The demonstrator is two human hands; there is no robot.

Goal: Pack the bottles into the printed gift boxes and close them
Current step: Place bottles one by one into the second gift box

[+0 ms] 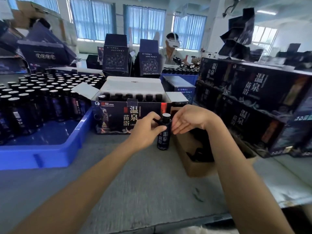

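One bottle (163,140) in left hand (146,128)

Bare counter (143,191) lies open at six o'clock; blue tray (50,159) blocks ten, open gift box (114,119) twelve, brown carton (199,168) two.

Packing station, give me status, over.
Left hand grips bottle, upright before gift box. Right hand open beside it. Box flaps open, nothing in the way.

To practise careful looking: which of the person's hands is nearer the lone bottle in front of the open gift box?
Left. The left hand grips the bottle near its top; the right hand is open just to its right, fingertips close beside it.
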